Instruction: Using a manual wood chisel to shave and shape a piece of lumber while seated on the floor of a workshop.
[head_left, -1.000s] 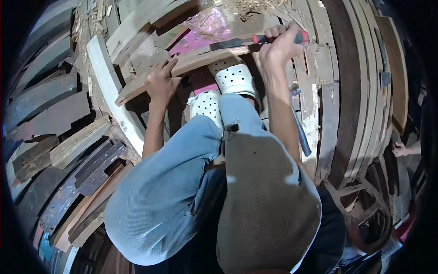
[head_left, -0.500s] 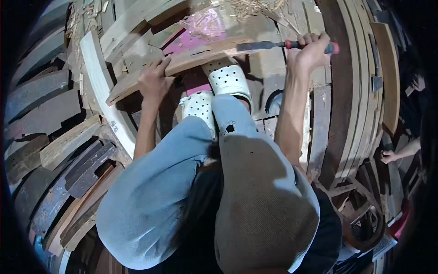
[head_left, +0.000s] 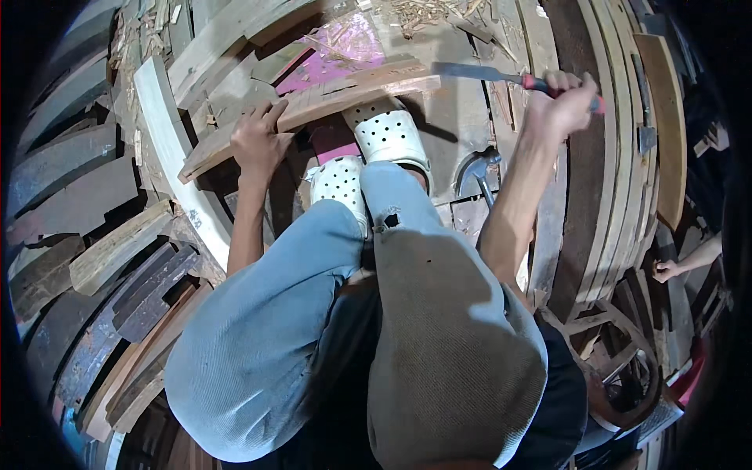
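Observation:
A wooden board (head_left: 321,100) lies slantwise across the work area, running past the toe of a white clog (head_left: 388,135). My left hand (head_left: 258,141) is closed on the board near its left end. Off the board's right end, my right hand (head_left: 565,100) grips a chisel (head_left: 478,72) by its red and black handle. The chisel's flat dark blade points left, its tip close to the board's end. Between the clogs and my right forearm lies a claw hammer (head_left: 475,170), its handle partly hidden by the forearm.
Stacked planks (head_left: 86,196) fill the left side, with a pale beam (head_left: 168,129) beside them. Long timbers (head_left: 603,164) run along the right. Wood shavings (head_left: 423,16) lie at the far side. Another person's hand (head_left: 666,270) shows at the right edge.
My right hand has moved right with the chisel, drawing its blade off the board. The hammer's head and handle show more now. My left hand stays on the board with little shift.

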A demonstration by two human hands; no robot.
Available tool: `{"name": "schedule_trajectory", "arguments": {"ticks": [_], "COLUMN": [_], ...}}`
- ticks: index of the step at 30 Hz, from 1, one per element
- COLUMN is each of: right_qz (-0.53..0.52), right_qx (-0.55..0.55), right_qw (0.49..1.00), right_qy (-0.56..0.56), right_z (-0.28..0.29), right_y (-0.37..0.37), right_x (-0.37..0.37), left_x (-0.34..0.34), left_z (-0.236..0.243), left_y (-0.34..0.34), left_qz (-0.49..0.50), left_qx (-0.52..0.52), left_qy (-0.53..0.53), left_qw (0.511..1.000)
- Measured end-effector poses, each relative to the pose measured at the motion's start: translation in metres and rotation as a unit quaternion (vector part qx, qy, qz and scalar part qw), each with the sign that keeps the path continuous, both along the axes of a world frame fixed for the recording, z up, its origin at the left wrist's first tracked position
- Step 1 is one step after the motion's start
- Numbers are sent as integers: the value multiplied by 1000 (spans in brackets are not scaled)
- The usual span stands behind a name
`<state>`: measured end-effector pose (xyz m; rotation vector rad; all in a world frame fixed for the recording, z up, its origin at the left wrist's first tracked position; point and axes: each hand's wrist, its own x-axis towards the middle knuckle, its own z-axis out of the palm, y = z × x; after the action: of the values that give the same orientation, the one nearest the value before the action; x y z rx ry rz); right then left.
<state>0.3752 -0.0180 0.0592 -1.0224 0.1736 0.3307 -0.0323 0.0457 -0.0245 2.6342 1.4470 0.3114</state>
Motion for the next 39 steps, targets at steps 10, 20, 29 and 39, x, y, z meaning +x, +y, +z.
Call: {"name": "schedule_trajectory", "arguments": {"ticks": [10, 20, 29, 39], "right_qz": [14, -13, 1, 8], "right_qx": [-14, -25, -11, -41], "right_qw": [999, 1000, 1000, 999], "right_qy": [42, -8, 4, 33], "right_z": [-24, -26, -13, -39], "right_y": [6, 13, -4, 16], "right_x": [-28, -40, -11, -51], "left_x": [3, 2, 1, -4], "left_z": [7, 8, 11, 5], "left_y": [1, 3, 1, 3], "left_qz": [0, 9, 7, 14], "left_qx": [14, -5, -13, -19], "left_qy": [-13, -15, -28, -20], "left_qw": [1000, 1000, 999, 1000]}}
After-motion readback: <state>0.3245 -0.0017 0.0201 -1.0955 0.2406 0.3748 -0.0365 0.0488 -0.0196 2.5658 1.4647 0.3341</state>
